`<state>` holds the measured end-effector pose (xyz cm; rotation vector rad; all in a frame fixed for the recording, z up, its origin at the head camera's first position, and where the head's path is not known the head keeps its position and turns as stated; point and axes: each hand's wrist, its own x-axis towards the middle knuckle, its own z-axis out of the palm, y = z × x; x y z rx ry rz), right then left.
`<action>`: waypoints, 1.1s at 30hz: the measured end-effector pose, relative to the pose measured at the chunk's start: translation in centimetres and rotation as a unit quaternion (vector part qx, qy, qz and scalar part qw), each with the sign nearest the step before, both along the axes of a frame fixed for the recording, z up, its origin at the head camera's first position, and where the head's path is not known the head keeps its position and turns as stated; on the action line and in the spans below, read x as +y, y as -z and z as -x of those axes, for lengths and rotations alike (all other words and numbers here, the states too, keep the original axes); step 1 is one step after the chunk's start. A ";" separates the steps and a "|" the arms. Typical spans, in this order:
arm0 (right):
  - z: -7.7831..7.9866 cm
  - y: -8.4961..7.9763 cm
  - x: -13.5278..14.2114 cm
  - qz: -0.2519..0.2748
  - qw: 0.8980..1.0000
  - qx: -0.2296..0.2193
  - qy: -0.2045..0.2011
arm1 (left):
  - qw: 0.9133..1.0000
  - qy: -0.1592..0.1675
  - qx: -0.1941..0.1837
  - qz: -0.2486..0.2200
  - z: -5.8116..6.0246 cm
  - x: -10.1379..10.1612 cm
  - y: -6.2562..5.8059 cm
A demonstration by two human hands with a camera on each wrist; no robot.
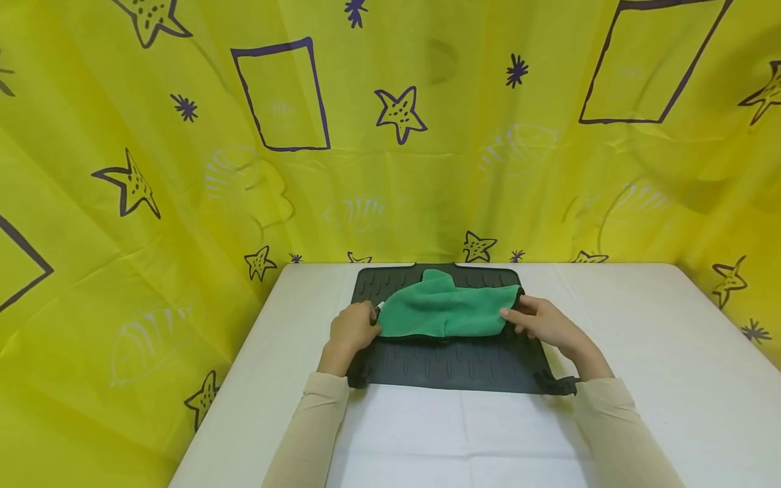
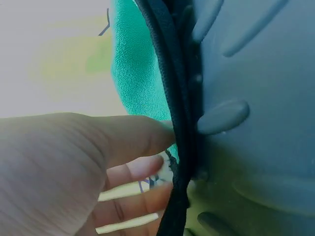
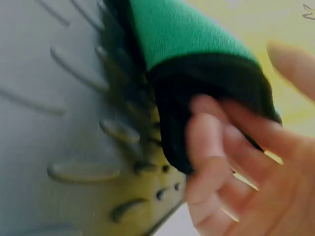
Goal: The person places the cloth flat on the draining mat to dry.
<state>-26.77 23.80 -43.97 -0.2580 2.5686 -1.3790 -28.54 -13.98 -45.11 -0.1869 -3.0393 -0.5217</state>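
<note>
A green cloth [image 1: 451,310] with a black edge lies folded across a dark grey ridged mat [image 1: 421,369]. My left hand [image 1: 354,332] pinches the cloth's left end; in the left wrist view its thumb [image 2: 142,135] presses the black edge, with the other fingers behind it. A small white tag [image 1: 379,307] shows beside that hand. At the right end is my right hand [image 1: 552,325]. In the right wrist view its fingers [image 3: 209,142] touch the black inside of the fold, while the blurred thumb [image 3: 295,71] stands apart from the cloth.
The mat lies on a white table [image 1: 641,325], near its back edge. A yellow curtain [image 1: 451,183] printed with stars and squares hangs behind and at both sides. Black straps [image 1: 558,385] are at both wrists.
</note>
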 end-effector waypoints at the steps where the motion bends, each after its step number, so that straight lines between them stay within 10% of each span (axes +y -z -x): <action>1: -0.1 0.0 0.0 -0.014 1.000 -0.010 -0.014 | 1.000 -0.008 -0.005 0.003 0.0 0.0 0.0; 9: -0.2 0.5 -0.6 -0.075 0.994 0.004 -0.078 | 0.999 -0.034 -0.039 0.006 0.0 -0.1 0.1; 33: -0.4 0.0 1.0 -0.021 0.998 0.023 -0.057 | 0.999 -0.012 -0.024 -0.038 0.1 -0.4 0.1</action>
